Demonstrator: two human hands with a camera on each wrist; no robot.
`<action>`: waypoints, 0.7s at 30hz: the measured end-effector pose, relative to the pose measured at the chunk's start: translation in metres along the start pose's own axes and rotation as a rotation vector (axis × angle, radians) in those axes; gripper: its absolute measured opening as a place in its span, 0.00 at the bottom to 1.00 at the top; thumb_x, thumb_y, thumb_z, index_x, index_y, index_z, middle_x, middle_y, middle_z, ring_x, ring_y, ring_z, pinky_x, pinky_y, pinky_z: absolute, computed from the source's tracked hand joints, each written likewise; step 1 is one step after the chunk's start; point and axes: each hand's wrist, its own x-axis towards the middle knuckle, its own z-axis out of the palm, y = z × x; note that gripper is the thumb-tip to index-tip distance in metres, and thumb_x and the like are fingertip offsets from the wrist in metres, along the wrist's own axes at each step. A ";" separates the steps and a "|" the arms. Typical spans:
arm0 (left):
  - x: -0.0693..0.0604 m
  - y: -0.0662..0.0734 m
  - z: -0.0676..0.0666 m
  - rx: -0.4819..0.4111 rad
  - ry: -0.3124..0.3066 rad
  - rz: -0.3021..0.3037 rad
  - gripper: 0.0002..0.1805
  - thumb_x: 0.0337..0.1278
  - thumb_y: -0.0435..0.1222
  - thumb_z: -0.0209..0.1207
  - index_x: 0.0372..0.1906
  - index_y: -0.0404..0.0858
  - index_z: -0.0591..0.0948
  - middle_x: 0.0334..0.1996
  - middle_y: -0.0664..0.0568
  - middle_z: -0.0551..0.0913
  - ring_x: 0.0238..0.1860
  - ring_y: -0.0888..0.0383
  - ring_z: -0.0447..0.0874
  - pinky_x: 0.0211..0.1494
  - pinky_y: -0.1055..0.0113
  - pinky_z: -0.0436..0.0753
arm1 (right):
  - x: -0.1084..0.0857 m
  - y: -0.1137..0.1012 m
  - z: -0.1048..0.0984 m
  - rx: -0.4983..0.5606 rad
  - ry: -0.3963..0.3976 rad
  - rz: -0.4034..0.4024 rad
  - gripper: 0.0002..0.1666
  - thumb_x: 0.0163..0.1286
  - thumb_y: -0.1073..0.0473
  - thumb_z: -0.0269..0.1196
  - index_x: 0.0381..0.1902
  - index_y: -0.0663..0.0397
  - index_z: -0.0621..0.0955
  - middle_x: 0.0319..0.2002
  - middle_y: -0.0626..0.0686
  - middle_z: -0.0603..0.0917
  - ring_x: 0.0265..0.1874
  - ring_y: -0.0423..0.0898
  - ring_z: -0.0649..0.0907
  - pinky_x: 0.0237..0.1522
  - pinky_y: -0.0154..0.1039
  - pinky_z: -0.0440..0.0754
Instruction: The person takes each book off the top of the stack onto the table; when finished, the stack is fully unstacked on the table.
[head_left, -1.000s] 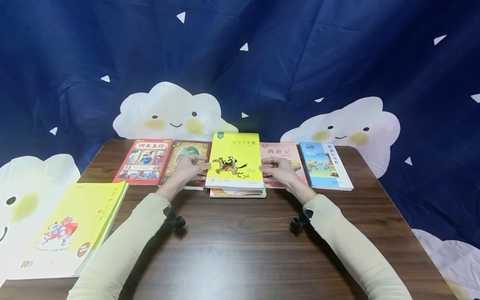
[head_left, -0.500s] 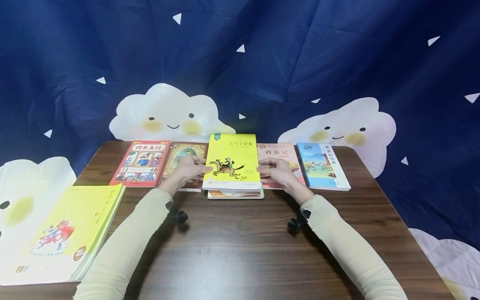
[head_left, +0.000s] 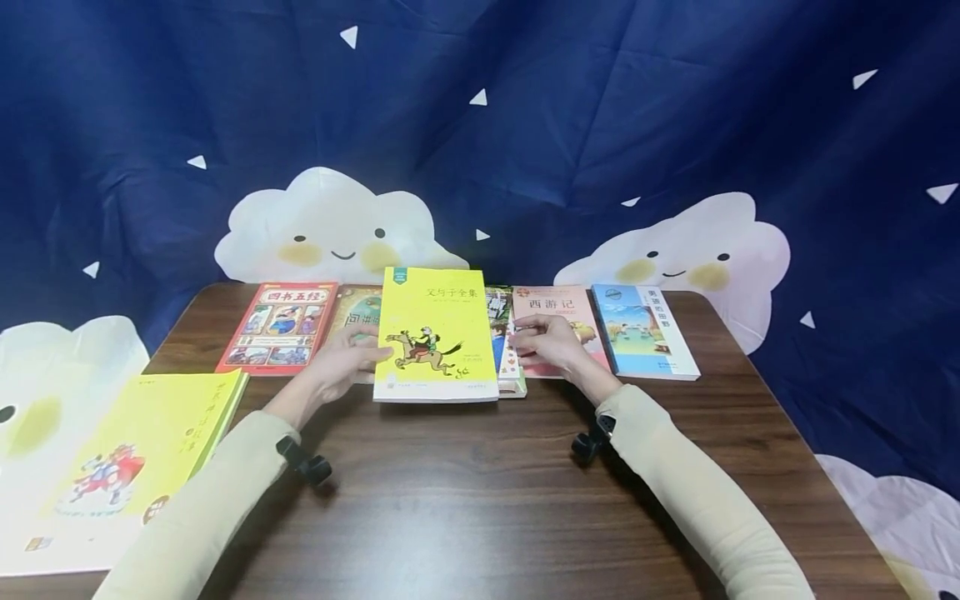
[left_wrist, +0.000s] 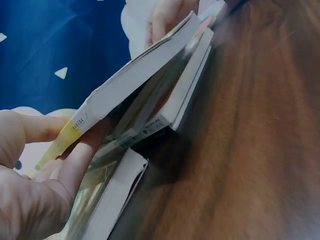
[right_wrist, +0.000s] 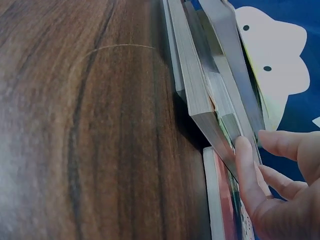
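Note:
My left hand (head_left: 330, 367) pinches a yellow book (head_left: 435, 333) with a horse rider on its cover. The left wrist view shows the thumb on top of the spine (left_wrist: 77, 125) and fingers beneath. The book is raised and tilted over a stack of books (head_left: 512, 387), mostly hidden under it. In the right wrist view, my right hand (right_wrist: 280, 195) has its thumb and fingers extended at the stack's side, apart from the yellow book. Below that hand lies a pink book (head_left: 555, 304). A brown book (head_left: 360, 304) lies partly covered by my left hand and the yellow book.
A red book (head_left: 285, 325) lies left in the back row, a blue and white book (head_left: 648, 333) right. Larger yellow books (head_left: 161, 450) are piled at the table's left edge, beside my left sleeve. A dark blue curtain (head_left: 525, 150) with clouds hangs behind the wooden table (head_left: 487, 492).
My left hand has moved the yellow book left and a little toward me, uncovering the right side of the stack. The right hand has released the book and stays almost in place.

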 end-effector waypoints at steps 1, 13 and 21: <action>-0.005 -0.001 -0.003 -0.011 0.001 0.004 0.26 0.71 0.28 0.62 0.67 0.35 0.64 0.43 0.57 0.88 0.39 0.59 0.93 0.48 0.60 0.96 | 0.000 0.000 0.000 -0.005 0.000 -0.005 0.29 0.71 0.67 0.69 0.68 0.67 0.77 0.46 0.58 0.89 0.29 0.39 0.88 0.34 0.35 0.95; -0.095 -0.027 -0.056 -0.003 -0.012 0.094 0.20 0.71 0.27 0.62 0.59 0.42 0.69 0.47 0.62 0.90 0.45 0.58 0.94 0.46 0.55 0.96 | 0.003 -0.002 0.005 -0.022 0.012 -0.002 0.29 0.70 0.70 0.69 0.67 0.67 0.77 0.41 0.53 0.86 0.29 0.39 0.87 0.33 0.34 0.94; -0.155 -0.052 -0.090 0.055 -0.050 0.113 0.20 0.73 0.26 0.59 0.61 0.46 0.70 0.51 0.62 0.89 0.46 0.57 0.93 0.43 0.55 0.97 | 0.003 0.001 0.004 0.006 0.013 0.000 0.29 0.69 0.72 0.69 0.67 0.67 0.76 0.38 0.50 0.83 0.27 0.39 0.86 0.28 0.32 0.92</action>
